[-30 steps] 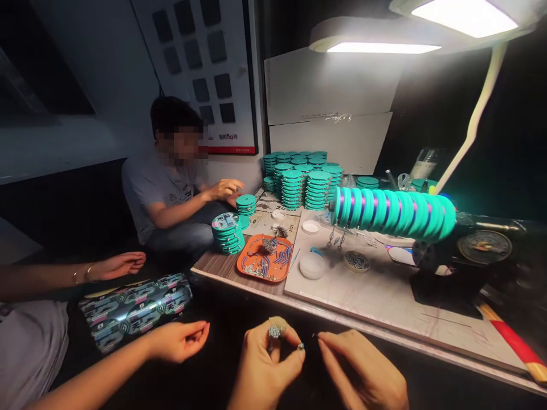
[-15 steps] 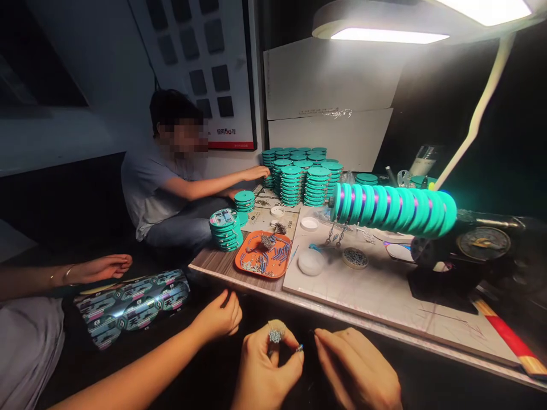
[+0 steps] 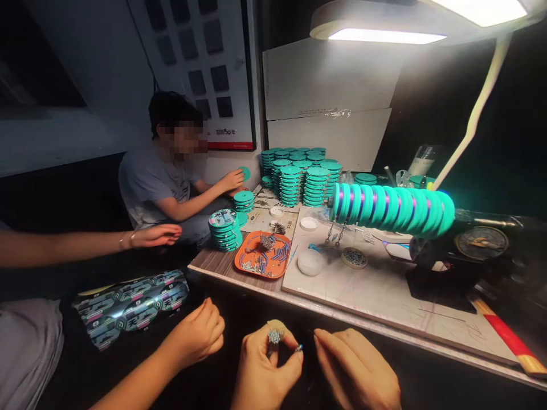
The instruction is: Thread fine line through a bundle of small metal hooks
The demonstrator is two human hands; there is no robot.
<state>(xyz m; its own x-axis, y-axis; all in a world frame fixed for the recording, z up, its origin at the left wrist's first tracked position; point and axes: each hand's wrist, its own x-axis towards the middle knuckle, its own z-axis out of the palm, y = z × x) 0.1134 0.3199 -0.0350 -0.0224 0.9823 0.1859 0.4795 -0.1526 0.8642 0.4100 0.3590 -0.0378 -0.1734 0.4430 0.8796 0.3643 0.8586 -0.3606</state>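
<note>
My left hand (image 3: pixel 265 370) is closed round a bundle of small silvery round-ended pieces (image 3: pixel 274 336), whose exact kind I cannot make out. Between its thumb and finger it pinches a small blue-tipped piece (image 3: pixel 298 348). A pale wrap (image 3: pixel 276 326) covers a finger above the bundle. Just to the right, my right hand (image 3: pixel 361 367) is pinched at the fingertips; whatever it holds is too small or dark to name. Both hands are below the table's front edge. Nearest on the table is an orange tray (image 3: pixel 239 263) with blue tubes and silvery pieces in it.
A row of green spools (image 3: pixel 391 208) sits on a machine (image 3: pixel 459 256) at right. Stacked green spools (image 3: pixel 290 185) stand behind. A co-worker's hand (image 3: pixel 199 333) is close on my left, with patterned sheet (image 3: pixel 137 307) beyond. Another person (image 3: pixel 158 182) sits farther back.
The near co-worker's hands have moved, one leftward, the other right and up. The far person's hand has drawn back from the stacks holding a green spool. My hands hardly change.
</note>
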